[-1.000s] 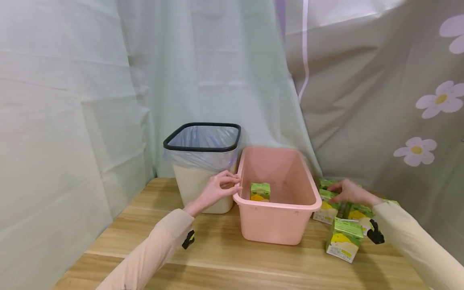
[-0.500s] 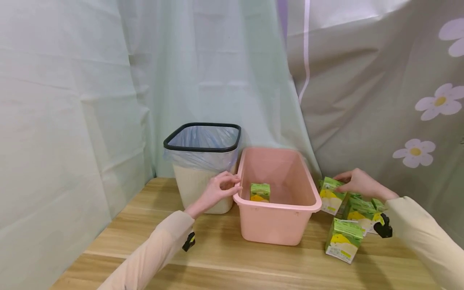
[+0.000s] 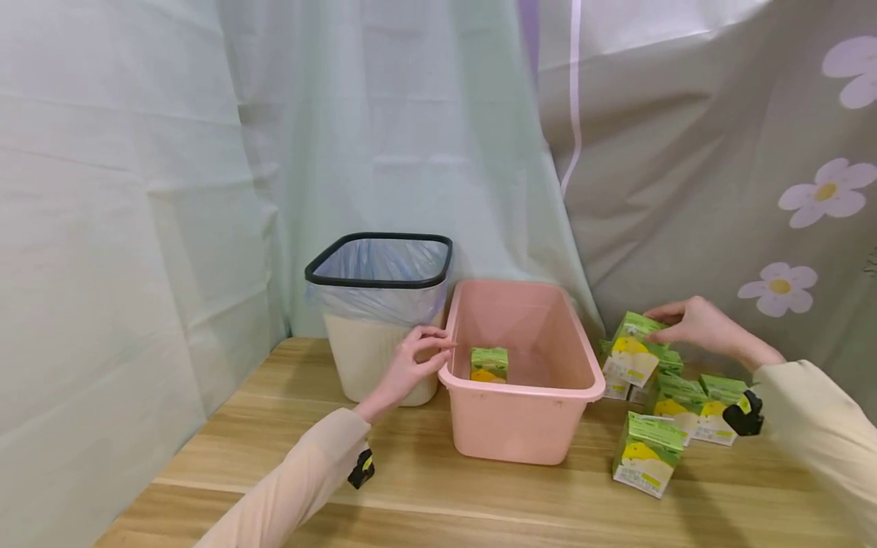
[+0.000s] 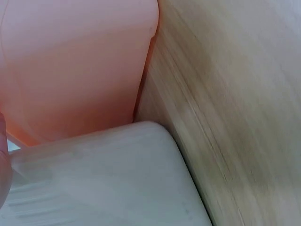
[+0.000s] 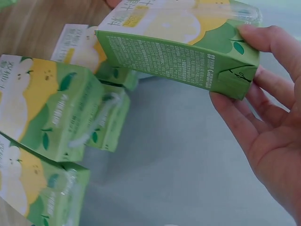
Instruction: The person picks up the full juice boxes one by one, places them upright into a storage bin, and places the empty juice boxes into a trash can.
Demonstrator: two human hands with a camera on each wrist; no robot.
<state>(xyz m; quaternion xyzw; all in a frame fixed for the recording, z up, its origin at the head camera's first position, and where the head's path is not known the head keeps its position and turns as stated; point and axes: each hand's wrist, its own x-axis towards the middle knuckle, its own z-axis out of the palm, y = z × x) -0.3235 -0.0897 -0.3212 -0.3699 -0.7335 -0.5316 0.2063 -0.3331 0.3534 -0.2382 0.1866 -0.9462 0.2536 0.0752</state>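
Observation:
My right hand [image 3: 706, 331] pinches a green and yellow juice carton [image 3: 632, 354] by its top end, thumb on one side and fingers on the other. The carton is raised and tilted over the other cartons. In the right wrist view the held carton [image 5: 174, 47] shows its printed green side. My left hand [image 3: 407, 369] holds the left rim of a pink tub [image 3: 514, 422], thumb and fingertips at the edge. One juice carton [image 3: 489, 365] stands inside the tub. The left wrist view shows the tub wall [image 4: 70, 70] and only a sliver of the hand.
A cream trash bin [image 3: 370, 350] with a black rim and bluish liner stands close left of the tub. Several more cartons [image 3: 678, 407] stand right of it, with one carton [image 3: 647, 460] nearest the front. Curtains [image 3: 411, 152] hang behind the wooden table [image 3: 384, 502].
My right hand has lifted a carton from the group, moving it up and slightly right and tilting it. The left hand stays at the tub's rim.

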